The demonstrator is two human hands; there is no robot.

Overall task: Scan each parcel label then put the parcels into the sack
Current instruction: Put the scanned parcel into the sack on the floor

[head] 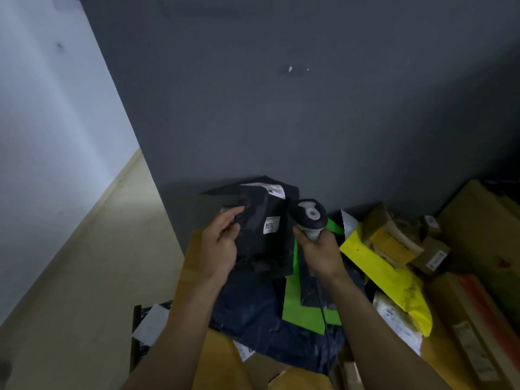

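Left hand point(221, 243) gripping black parcel point(261, 235) by its left edge, white label point(271, 225) facing up, right hand point(319, 251) just beside it, fingers wrapped round scanner point(309, 216), more parcels point(388, 266) right of that hand

Parcel sorting room: heaped parcels point(388, 266).

Two hands show: one left hand point(221, 243) and one right hand point(320, 249). There is one scanner point(309, 218) and one black parcel point(261, 246) bearing two white labels, a lower label point(271, 225) and an upper label point(277, 190). The pile holds one navy mailer point(253, 313), one green bag point(304, 308), one yellow mailer point(385, 277), one clear pouch point(396, 319) and at least two small cardboard boxes point(391, 240).
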